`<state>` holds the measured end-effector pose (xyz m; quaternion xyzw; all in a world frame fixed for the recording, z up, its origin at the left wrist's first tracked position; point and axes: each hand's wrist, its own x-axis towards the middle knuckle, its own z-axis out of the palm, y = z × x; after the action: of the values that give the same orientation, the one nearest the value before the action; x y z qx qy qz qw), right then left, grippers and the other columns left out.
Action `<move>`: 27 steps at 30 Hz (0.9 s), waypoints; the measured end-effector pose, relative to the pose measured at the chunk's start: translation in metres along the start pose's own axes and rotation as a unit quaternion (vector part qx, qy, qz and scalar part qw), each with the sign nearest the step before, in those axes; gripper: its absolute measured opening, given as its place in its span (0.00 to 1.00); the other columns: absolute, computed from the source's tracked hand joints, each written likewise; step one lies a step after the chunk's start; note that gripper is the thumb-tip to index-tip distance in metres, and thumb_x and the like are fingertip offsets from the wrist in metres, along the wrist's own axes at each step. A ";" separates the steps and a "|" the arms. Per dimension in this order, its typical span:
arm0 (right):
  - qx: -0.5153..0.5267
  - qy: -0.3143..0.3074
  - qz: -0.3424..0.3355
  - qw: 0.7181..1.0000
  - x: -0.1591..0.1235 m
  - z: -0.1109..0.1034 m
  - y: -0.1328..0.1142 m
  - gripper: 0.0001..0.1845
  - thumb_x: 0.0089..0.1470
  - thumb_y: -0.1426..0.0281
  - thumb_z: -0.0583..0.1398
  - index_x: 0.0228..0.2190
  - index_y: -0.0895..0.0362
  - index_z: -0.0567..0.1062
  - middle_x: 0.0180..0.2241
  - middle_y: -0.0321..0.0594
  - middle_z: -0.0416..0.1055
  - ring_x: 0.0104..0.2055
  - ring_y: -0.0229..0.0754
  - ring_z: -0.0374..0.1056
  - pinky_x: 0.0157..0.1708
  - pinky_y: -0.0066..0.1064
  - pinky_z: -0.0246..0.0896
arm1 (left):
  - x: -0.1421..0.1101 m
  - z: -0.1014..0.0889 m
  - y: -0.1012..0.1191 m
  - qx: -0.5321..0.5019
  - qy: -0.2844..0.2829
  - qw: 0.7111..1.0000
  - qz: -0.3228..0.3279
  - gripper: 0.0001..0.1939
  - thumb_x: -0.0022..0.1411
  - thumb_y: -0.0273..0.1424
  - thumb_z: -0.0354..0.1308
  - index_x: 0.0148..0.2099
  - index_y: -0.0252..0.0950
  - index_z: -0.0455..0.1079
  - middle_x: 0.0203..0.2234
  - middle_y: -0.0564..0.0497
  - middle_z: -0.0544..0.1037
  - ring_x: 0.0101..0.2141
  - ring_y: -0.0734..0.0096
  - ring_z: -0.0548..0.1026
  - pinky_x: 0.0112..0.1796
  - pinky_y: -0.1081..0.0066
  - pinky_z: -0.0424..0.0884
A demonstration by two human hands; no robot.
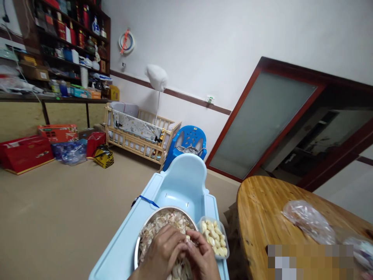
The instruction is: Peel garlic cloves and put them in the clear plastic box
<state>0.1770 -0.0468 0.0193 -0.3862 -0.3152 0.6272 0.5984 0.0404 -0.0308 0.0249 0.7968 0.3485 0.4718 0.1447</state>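
A white-walled room is stretching out ahead, its beige floor [58,202] running under most of the furniture. Against the far wall, a dark wooden shelving unit [72,42] is holding rows of bottles, boxes and ornaments, while red gift boxes [26,153] are sitting on the floor nearby. A wooden crib [136,136] is standing along the wall, with a blue plastic chair [189,140] just beside it. To the right, a dark-framed door with a frosted panel [262,120] is filling much of the wall.

Nearer, a round wooden table [262,217] is carrying a crumpled plastic bag [309,221], and a pixelated patch is covering part of its near edge. Between the table and the open floor, a light-blue plastic high chair [180,182] is supporting a steel bowl [169,208] heaped with papery garlic skins [163,227]. Touching the bowl on its right, a clear plastic tub [225,241] is holding peeled garlic cloves [212,237].

Over the bowl, the left hand [161,251] and right hand [202,260] are blocking its near side. Their fingers [177,243] are curling inward and pressing together, pinching a small pale garlic clove [189,238] that is mostly hidden between the fingertips.
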 end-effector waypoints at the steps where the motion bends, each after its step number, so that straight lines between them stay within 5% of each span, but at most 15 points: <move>1: -0.004 -0.003 0.001 1.000 0.000 0.000 0.002 0.18 0.34 0.67 0.71 0.31 0.60 0.75 0.23 0.37 0.74 0.22 0.34 0.68 0.26 0.25 0.60 | 0.000 0.001 0.000 -0.002 0.007 1.000 0.003 0.10 0.59 0.20 0.49 0.35 0.36 0.70 0.27 0.48 0.76 0.30 0.64 0.73 0.32 0.66 0.71; 12: 0.044 0.024 -0.013 0.999 -0.001 0.006 0.002 0.23 0.32 0.71 0.72 0.34 0.58 0.74 0.26 0.37 0.74 0.22 0.33 0.68 0.23 0.24 0.62 | 0.000 -0.003 -0.006 0.032 0.103 0.994 -0.027 0.11 0.60 0.21 0.46 0.32 0.37 0.67 0.23 0.50 0.75 0.25 0.67 0.74 0.27 0.70 0.70; 22: 0.020 0.008 -0.020 1.000 -0.003 0.002 -0.003 0.18 0.35 0.69 0.71 0.32 0.58 0.76 0.30 0.39 0.74 0.25 0.34 0.70 0.26 0.24 0.64 | -0.010 0.001 -0.013 0.059 0.010 0.998 -0.032 0.17 0.51 0.15 0.46 0.36 0.37 0.69 0.27 0.48 0.77 0.30 0.63 0.75 0.29 0.68 0.70; 27: 0.020 0.014 -0.019 1.000 0.000 -0.002 0.003 0.18 0.35 0.69 0.71 0.31 0.59 0.75 0.26 0.38 0.74 0.22 0.33 0.68 0.26 0.25 0.64 | -0.006 -0.004 -0.007 0.078 0.008 0.996 -0.041 0.11 0.55 0.19 0.50 0.24 0.37 0.64 0.21 0.51 0.72 0.25 0.65 0.72 0.26 0.68 0.67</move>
<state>0.1770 -0.0471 0.0160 -0.3770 -0.3018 0.6162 0.6221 0.0327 -0.0305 0.0193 0.7871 0.4174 0.4433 0.0985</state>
